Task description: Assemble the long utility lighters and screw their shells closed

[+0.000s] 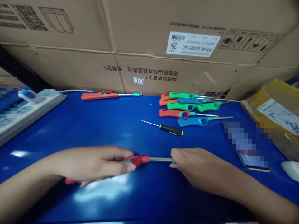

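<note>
My left hand is wrapped round the handle of a red long-nosed lighter, whose metal tube points right. At the far end of that tube my right hand pinches a small green tip piece, mostly covered by the fingers. Beyond the hands lies a black-and-yellow screwdriver, its shaft towards the left. An orange lighter with a green piece on its tube end rests at the back left. Several green, blue and orange lighters, among them a blue lighter, are grouped at the back right.
A large cardboard box stands upright behind the blue tabletop. At left is a white power strip with a plug in it. On the right are a phone, a yellow-taped parcel and a white rounded object.
</note>
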The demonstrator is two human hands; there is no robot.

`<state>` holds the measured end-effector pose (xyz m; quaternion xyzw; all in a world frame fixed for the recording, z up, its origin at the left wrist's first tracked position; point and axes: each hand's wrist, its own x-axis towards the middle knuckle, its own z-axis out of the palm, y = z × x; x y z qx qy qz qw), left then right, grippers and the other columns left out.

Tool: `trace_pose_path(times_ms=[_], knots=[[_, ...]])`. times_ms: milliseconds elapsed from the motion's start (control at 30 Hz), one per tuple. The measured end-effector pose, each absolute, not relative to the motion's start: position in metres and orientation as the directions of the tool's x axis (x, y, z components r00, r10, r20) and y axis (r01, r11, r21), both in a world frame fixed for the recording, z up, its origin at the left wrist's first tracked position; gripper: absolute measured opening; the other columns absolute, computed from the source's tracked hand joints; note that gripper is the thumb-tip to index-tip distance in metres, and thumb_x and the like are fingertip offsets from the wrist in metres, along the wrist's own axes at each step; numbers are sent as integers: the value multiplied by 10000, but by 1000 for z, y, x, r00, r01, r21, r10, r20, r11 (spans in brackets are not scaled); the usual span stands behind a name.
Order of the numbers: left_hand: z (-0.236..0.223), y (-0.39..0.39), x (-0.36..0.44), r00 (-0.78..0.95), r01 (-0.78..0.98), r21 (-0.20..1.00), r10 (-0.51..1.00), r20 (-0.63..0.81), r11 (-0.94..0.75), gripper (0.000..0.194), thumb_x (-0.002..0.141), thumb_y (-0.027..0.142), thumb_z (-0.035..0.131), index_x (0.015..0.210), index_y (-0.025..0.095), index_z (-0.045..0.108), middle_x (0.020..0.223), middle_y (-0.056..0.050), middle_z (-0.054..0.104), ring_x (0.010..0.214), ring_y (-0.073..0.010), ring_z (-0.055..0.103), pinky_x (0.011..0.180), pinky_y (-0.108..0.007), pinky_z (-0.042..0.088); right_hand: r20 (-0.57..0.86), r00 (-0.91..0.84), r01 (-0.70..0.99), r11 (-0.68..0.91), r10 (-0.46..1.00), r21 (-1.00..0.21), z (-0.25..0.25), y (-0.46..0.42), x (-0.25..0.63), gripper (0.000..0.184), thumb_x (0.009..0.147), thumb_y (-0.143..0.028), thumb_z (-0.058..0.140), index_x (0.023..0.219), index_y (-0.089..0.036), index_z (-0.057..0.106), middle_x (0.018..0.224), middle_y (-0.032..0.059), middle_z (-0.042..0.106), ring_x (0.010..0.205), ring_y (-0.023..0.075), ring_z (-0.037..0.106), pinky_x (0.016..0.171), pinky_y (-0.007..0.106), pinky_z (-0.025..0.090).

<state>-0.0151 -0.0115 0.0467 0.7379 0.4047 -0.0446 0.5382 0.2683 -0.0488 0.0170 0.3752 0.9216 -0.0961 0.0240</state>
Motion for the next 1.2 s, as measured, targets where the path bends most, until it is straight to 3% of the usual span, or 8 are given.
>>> trace_pose_path(times_ms=[67,133,367,500,667,900,1033,1200], knots=[[49,-6,-17,633,694,720,467,-617,9,451,932,650,509,1042,253,694,661,24,570,415,-114,450,350,-221,345,-106,-747,664,733,656,-145,20,-43,270,156,1020,-267,510,869,-226,498,765,-5,651,622,187,581,551,331,277],[48,-5,-12,652,693,720,467,-598,-46,450,939,650,503,1024,247,686,761,7,604,520,-119,492,420,-213,369,-91,-775,631,766,625,-119,23,-39,270,145,1012,-270,502,873,-231,511,806,7,647,676,208,582,562,335,271],[27,-10,-1,668,653,675,682,-298,-344,402,887,612,637,908,211,659,654,48,572,559,-104,457,504,-219,327,-147,-659,750,630,737,-203,16,-26,274,178,1044,-239,386,1007,-203,557,935,45,695,810,220,658,670,331,401],[19,1,-8,642,580,664,767,-17,-471,369,849,519,739,1076,229,713,922,3,727,783,-150,634,705,-240,457,-46,-616,766,585,786,-264,11,-16,282,221,1057,-318,387,1146,-214,560,1099,66,715,951,241,693,758,341,457],[15,6,-10,602,523,687,789,120,-504,424,833,518,769,1124,214,724,1029,-32,742,895,-181,669,794,-267,499,80,-584,756,577,808,-311,11,-13,284,236,1048,-387,422,1149,-225,562,1103,58,719,951,221,694,767,325,478],[9,5,-13,691,504,629,714,116,-591,318,875,344,717,1162,208,703,1139,-59,692,997,-189,661,892,-303,514,33,-652,750,651,758,-116,15,-5,294,300,1063,-376,387,1035,-200,629,1017,68,689,955,226,639,798,346,452],[17,8,-18,710,608,484,704,22,-629,313,864,327,682,1158,221,697,1141,-56,677,1018,-213,649,902,-328,505,17,-644,763,643,765,-63,20,-5,302,268,1018,-357,462,894,-197,638,949,61,651,885,217,605,739,346,443],[35,8,-26,674,714,355,731,-111,-604,304,820,349,682,1100,231,700,984,-29,685,760,-166,629,638,-258,463,227,-544,807,578,808,-120,13,-1,300,209,1003,-327,495,1012,-199,660,1074,93,657,1019,251,609,813,380,498]])
